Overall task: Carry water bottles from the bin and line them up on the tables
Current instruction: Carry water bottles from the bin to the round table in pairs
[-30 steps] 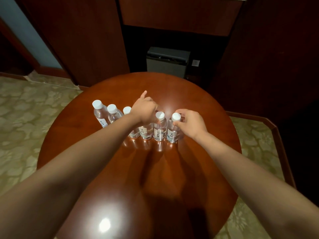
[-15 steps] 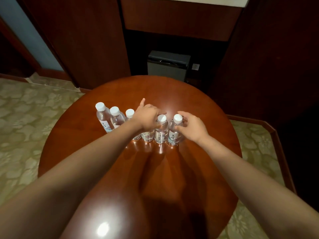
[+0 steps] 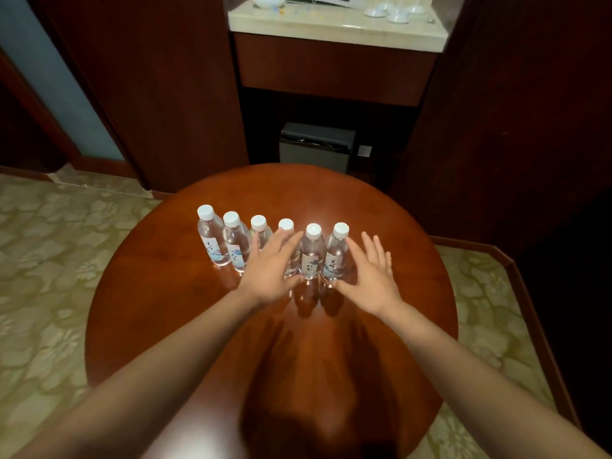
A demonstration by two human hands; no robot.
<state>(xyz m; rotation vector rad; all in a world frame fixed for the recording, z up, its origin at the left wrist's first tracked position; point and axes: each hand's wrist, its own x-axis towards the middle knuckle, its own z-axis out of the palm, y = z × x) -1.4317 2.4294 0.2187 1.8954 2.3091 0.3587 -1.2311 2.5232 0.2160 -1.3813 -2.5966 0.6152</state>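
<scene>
- Progress: six water bottles (image 3: pixel 311 253) are found upright in one row on the far half of the round table (image 3: pixel 159 309). This row is judged lined up or nearly so.
- Row, left to right: first bottle (image 3: pixel 212 241), second bottle (image 3: pixel 235 248), third bottle (image 3: pixel 259 230), fourth bottle (image 3: pixel 285 224), fifth bottle (image 3: pixel 311 260), sixth bottle (image 3: pixel 334 260). Neighbours stand touching or just beside one another.
- Left hand (image 3: pixel 270 270): fingers straight, nothing gripped. It is held in front of the third and fourth bottles, and contact cannot be told.
- Right hand (image 3: pixel 372 273): fingers straight and spread, nothing gripped, just right of the sixth bottle.
- Left to do: no other table is in view. Whether the grey box (image 3: pixel 316 147) under the counter (image 3: pixel 331 28) is the bin cannot be told.
- Counts: bottles 6, white caps 6, tables 1, hands 2.
</scene>
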